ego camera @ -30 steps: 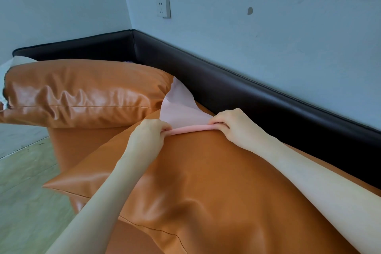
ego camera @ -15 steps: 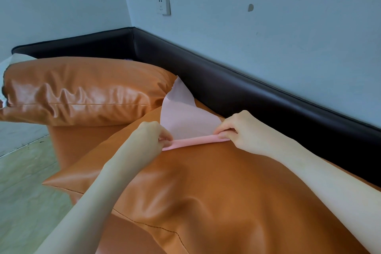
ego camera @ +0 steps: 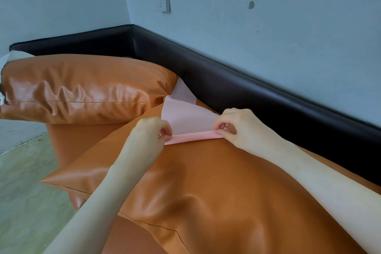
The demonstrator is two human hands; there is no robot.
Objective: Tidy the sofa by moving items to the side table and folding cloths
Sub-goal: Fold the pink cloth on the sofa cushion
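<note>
While the thin pale pink cloth (ego camera: 188, 116) lies spread over the top of the big orange leather cushion (ego camera: 206, 181), both hands work its near edge, which shows as a narrow rolled or folded pink band running between them. The left hand (ego camera: 147, 136) has a closed grip, fingers curled and pinching the band's left end; the right hand (ego camera: 237, 128) pinches the right end between thumb and fingertips in the same way. The far part of the cloth runs up toward a second orange leather cushion (ego camera: 82, 88) and the black padded sofa back (ego camera: 226, 88), its far corner tucked in the gap between them. This looks like the folding step, only just started. Next, I would guess, both hands must carry the edge forward evenly, keeping it straight, since the slick cushion gives a soft, sloping base. No side table is in sight.
</note>
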